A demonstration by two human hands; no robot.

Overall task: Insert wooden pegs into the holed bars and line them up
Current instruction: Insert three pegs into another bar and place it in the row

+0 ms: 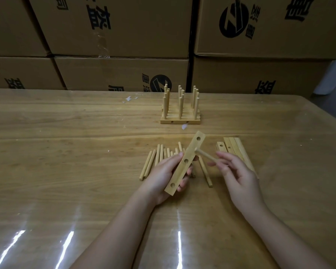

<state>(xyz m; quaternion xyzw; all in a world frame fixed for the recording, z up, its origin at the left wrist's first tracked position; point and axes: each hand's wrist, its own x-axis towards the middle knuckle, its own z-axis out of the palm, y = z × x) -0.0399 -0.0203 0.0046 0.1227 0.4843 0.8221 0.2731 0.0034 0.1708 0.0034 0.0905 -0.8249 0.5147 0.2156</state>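
My left hand (168,172) grips a tilted holed bar (184,164); my right hand (240,176) pinches a peg (206,155) meeting its hole.

A glossy wooden bench (66,152) fills the foreground, with streaks of light glaring off its near surface. Behind it, stacked cardboard boxes (113,26) with black printed markings form a dim wall.
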